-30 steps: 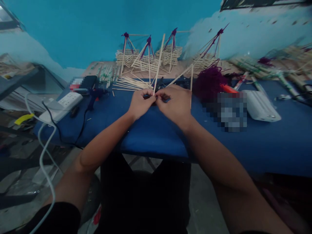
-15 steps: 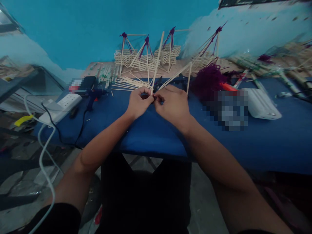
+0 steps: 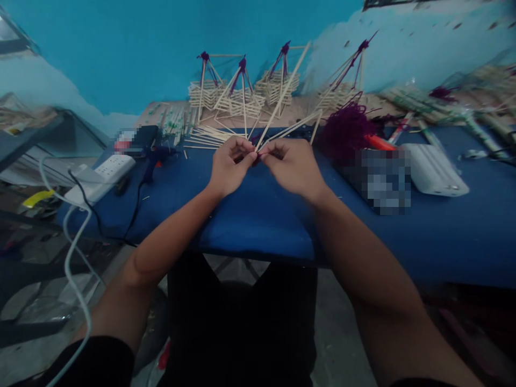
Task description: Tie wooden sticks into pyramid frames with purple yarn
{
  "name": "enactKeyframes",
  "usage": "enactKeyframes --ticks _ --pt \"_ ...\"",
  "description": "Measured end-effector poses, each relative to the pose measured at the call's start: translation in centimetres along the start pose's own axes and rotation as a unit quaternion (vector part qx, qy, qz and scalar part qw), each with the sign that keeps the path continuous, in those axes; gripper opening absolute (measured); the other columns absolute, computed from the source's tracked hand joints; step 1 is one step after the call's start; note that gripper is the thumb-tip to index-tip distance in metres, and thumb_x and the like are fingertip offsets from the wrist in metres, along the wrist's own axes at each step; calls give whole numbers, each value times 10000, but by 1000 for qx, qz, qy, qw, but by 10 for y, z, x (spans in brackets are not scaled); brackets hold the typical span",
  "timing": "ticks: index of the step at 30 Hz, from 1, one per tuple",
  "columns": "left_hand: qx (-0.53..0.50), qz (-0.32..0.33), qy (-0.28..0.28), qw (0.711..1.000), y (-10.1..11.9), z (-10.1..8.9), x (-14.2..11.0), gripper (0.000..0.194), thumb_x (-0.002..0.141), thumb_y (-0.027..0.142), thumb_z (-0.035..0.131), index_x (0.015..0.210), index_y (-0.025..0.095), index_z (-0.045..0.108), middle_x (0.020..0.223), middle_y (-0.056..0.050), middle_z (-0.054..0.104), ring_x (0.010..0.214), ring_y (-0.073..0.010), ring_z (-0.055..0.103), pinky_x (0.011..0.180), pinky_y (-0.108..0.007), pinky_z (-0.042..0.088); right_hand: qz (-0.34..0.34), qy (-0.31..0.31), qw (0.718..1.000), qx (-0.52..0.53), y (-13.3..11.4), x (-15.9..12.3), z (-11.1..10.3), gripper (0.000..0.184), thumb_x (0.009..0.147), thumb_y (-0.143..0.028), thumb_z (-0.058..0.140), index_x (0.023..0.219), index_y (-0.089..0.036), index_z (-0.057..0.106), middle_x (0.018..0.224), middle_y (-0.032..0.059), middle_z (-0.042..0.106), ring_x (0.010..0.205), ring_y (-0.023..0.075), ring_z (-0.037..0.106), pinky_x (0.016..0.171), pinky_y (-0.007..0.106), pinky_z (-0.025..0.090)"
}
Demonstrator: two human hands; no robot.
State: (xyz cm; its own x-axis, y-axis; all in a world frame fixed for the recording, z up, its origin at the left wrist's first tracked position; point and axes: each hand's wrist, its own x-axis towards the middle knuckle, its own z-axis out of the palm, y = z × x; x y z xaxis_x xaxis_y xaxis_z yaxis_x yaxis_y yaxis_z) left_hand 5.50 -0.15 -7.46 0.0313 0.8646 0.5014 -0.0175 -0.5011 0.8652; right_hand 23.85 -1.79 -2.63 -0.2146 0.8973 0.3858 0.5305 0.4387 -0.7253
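My left hand (image 3: 229, 165) is closed, thumb and fingers pinching the lower ends of thin wooden sticks (image 3: 284, 94). One long stick slants up and to the right from the fingertips, and others fan out behind my right hand (image 3: 292, 164). That hand is closed too, its thumb and forefinger pinched on a short bit of purple yarn (image 3: 260, 154) at the stick ends. Both sets of fingertips nearly touch, and they partly hide the joint. Just beyond, loose sticks (image 3: 212, 137) lie spread on the blue table (image 3: 258, 231).
Stick frames tied with purple yarn (image 3: 242, 63) stand along the wall. At the right are a purple yarn heap (image 3: 346, 131) and a white box-like device (image 3: 435, 169). A glue gun (image 3: 151, 161) and a white power strip (image 3: 100, 177) with cables lie at the left.
The long stick has tipped from nearly upright to a rightward slant. My right hand has turned slightly and shifted right, its fingertips still close to the left ones.
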Motion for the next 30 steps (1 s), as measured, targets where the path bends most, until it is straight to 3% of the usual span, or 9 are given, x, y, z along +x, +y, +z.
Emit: enactKeyframes --ticks 6,11,20,25,30 --pt "9 20 -1 1000 0 1 -2 95 944 136 762 946 199 692 838 9 776 781 -110 788 778 -220 650 13 -20 998 62 0 2 0 116 956 -206 664 913 -198 772 818 35 728 834 202 691 856 346 511" --pt "72 58 13 996 3 1 -5 100 876 97 750 918 182 718 921 -13 799 804 -98 787 714 -173 590 10 3 999 46 4 2 4 129 938 -243 684 959 -195 801 923 59 791 873 212 690 859 354 514" --pt "136 97 20 986 5 2 -8 143 820 60 717 892 183 729 986 -40 798 841 -116 782 718 -187 606 25 5 999 41 4 -1 3 164 918 -284 726 962 -198 860 978 78 843 896 240 745 874 380 572" --pt "153 78 21 985 8 3 -8 164 835 69 726 944 191 729 920 -15 799 798 -111 780 716 -186 621 7 41 999 -9 -3 -5 2 189 873 -197 692 945 -193 866 900 66 828 815 229 753 833 378 568" --pt "150 71 20 986 10 3 -8 146 850 88 726 951 194 727 921 -18 811 803 -116 787 715 -190 623 17 36 999 -13 -1 -4 1 175 886 -239 695 944 -193 853 905 74 826 826 235 752 829 373 574"
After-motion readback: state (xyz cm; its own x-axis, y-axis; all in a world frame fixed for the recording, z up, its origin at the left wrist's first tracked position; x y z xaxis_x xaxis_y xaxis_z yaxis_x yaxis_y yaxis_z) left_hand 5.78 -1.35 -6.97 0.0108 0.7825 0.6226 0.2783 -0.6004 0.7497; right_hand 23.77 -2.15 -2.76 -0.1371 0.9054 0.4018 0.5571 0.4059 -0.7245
